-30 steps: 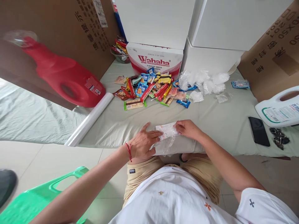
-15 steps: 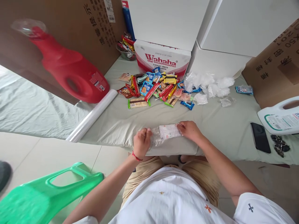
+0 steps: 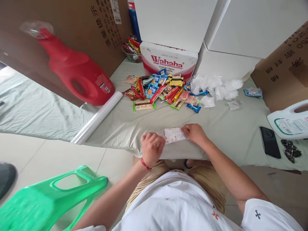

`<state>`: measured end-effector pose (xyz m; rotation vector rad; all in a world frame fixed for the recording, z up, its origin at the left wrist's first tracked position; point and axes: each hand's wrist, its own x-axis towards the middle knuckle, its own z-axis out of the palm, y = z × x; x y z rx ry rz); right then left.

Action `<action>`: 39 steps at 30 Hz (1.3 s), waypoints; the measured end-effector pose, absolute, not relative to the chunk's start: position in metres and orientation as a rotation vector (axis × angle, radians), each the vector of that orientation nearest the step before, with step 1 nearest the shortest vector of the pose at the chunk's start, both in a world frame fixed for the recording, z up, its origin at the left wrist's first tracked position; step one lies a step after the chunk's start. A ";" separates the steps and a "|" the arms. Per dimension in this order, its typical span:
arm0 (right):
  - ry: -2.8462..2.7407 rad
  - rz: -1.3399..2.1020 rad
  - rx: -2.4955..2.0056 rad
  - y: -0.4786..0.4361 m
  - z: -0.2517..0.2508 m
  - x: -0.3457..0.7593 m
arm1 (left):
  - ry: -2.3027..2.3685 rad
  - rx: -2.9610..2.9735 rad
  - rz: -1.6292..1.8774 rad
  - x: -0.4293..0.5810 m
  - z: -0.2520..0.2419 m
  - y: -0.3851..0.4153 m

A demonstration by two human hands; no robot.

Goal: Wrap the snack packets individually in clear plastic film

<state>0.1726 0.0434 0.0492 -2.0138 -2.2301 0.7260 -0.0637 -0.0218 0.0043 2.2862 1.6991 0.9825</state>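
Note:
A small white printed packet (image 3: 175, 135) lies in a clear plastic bag (image 3: 160, 132) at the front edge of the cloth-covered table. My right hand (image 3: 194, 132) pinches the right end of the bag between thumb and fingers. At the left end, my left hand (image 3: 153, 148) is closed with its fingers curled over the plastic, hiding much of that end and slightly blurred. Beyond my hands is a heap of wrapped snacks (image 3: 157, 91), with a pile of crumpled clear bags (image 3: 216, 86) to its right.
A red jug (image 3: 79, 72) and a roll of clear film (image 3: 97, 117) are on the left. A Wahaba-style printed carton (image 3: 169, 59) stands behind the snacks. To the right are a white jug (image 3: 292, 123), a phone (image 3: 269, 142) and keys (image 3: 291, 150). A green stool (image 3: 48, 199) stands on the floor.
My left hand has moved right, from the outer end of the clear bag to the edge of the packet. My right hand keeps its grip. The view has shifted slightly.

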 end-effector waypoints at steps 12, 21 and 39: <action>-2.151 0.747 -2.011 0.046 0.035 0.171 | 1.580 2.570 1.322 -0.058 0.035 -0.017; -1.934 0.807 -1.929 0.071 0.033 0.204 | 1.434 2.492 0.550 -0.010 -0.007 0.011; -1.513 1.438 -1.589 0.056 0.031 0.248 | 1.412 2.532 0.657 -0.015 -0.001 0.008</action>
